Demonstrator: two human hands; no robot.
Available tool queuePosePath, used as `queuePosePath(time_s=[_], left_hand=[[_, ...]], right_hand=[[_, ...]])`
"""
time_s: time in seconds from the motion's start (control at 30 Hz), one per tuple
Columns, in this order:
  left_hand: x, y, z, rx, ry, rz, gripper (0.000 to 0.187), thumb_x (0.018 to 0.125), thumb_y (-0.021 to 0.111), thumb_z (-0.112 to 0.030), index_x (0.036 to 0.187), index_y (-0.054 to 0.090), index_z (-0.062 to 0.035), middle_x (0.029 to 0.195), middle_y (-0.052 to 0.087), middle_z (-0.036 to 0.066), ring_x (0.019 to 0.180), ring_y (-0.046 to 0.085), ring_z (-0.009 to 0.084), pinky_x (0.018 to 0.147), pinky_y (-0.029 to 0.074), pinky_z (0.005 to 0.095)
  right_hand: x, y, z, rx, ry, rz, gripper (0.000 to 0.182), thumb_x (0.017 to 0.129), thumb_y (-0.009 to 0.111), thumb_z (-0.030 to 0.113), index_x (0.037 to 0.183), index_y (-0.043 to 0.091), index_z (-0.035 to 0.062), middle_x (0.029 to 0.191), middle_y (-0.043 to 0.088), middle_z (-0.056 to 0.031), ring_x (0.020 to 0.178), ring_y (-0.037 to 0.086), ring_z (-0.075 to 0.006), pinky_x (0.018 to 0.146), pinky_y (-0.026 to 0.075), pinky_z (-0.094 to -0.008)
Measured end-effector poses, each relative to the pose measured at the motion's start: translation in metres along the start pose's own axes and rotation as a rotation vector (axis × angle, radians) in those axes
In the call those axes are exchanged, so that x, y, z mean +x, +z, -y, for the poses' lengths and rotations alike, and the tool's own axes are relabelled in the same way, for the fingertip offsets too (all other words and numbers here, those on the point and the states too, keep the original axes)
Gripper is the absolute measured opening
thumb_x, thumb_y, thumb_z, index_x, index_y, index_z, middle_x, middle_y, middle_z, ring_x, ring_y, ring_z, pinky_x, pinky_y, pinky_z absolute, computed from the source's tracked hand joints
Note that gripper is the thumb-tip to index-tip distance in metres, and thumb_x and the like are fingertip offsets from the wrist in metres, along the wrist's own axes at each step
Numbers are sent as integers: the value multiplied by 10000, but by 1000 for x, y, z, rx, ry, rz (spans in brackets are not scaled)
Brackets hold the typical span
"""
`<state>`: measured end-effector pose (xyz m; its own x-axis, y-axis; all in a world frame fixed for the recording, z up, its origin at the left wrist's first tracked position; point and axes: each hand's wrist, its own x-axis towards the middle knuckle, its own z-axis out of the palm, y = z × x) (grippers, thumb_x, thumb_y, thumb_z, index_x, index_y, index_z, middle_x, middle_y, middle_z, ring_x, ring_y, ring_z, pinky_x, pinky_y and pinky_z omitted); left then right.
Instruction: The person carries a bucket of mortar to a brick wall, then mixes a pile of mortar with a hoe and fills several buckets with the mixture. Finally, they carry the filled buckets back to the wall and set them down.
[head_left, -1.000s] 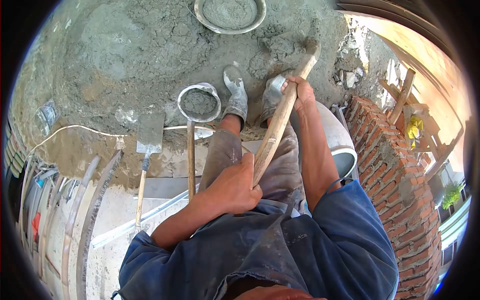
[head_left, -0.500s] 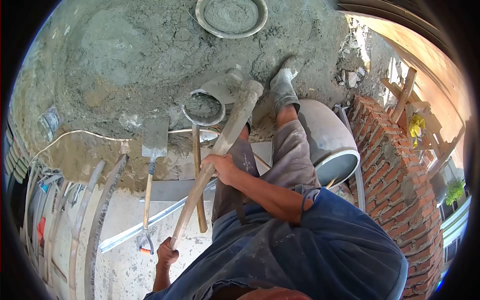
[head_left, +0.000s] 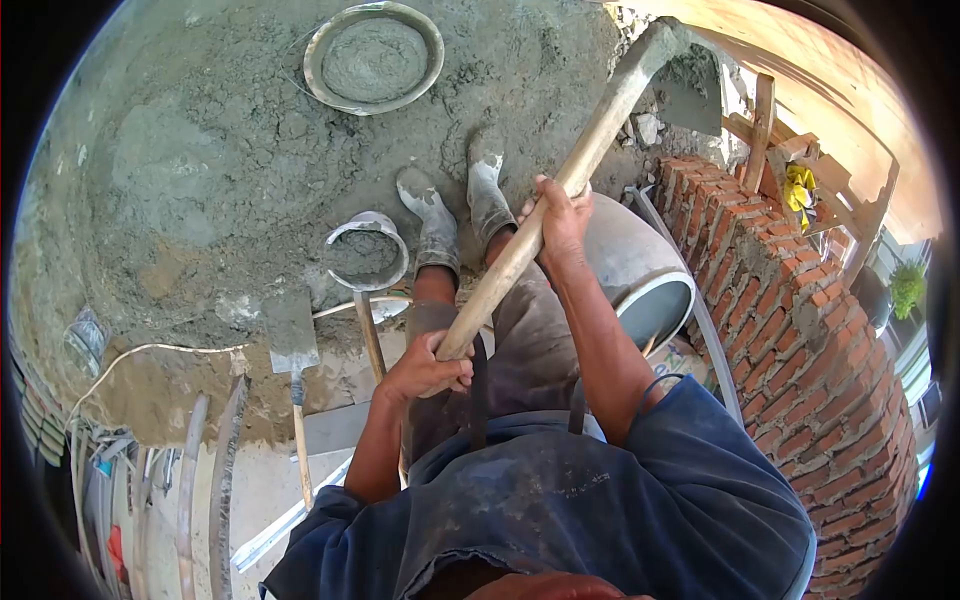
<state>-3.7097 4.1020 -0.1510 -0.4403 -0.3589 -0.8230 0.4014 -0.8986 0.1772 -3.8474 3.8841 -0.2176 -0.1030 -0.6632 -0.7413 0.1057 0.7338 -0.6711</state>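
Note:
Both my hands are closed on a mortar-caked hoe [head_left: 606,125] with a thick wooden handle. My left hand [head_left: 425,370] wraps the handle's lower end, close to my waist. Farther up the handle, near its middle, is my right hand [head_left: 562,222]. The hoe slants up to the right, and its broad metal blade [head_left: 698,98] carries some wet mortar beside the far end of the brick wall. Wet grey mortar [head_left: 215,150] spreads over the ground ahead. Within it stand a large round basin [head_left: 374,62] filled with mortar and a smaller bucket [head_left: 366,254] partly filled with it.
A brick wall [head_left: 790,350] runs along my right. Between it and my legs lies a large drum [head_left: 625,250] with its mouth facing me. A shovel [head_left: 292,335] lies to the left, by a pale hose [head_left: 160,347] and curved poles [head_left: 225,470].
The hoe has swung from low left up to the right, and its blade has come clear of the bucket area. Both hands moved with it. My boots now stand closer together.

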Motion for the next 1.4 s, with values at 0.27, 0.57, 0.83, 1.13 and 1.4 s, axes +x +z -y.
queuePosePath(time_s=[0.27,0.57,0.83,1.13,1.4], left_hand=[[69,-5,13,833,-101,-601,485,716,690,-215,1081,467,15,831,632,211,787,641,357,703,520,404],[67,5,-42,791,-235,-654,454,609,637,-147,1008,498,19,859,610,256,865,602,412,753,481,434],[77,-97,29,793,-98,-610,436,579,633,-162,989,534,-47,833,620,213,831,604,395,738,481,419],[98,-136,42,1165,49,-640,418,630,669,-162,1005,500,-90,894,609,168,862,587,363,736,465,436],[165,-35,77,771,89,-779,256,708,663,-176,910,569,-51,805,623,189,783,599,391,705,469,442]], right_hand=[[85,10,-147,-191,483,-117,412,747,623,22,1015,311,36,688,486,-105,440,514,-194,365,462,-356],[111,17,-146,-116,571,-151,391,744,644,36,1018,365,31,726,498,-128,436,504,-204,359,441,-372],[134,31,-179,241,710,-83,227,755,626,48,890,444,43,619,482,-70,442,489,-197,395,435,-360],[59,32,-112,172,68,-173,319,779,651,98,948,384,51,665,505,-72,511,515,-167,462,457,-323],[82,16,-82,-204,-208,-261,248,776,614,74,898,411,-2,625,511,-69,419,490,-134,382,403,-267]])
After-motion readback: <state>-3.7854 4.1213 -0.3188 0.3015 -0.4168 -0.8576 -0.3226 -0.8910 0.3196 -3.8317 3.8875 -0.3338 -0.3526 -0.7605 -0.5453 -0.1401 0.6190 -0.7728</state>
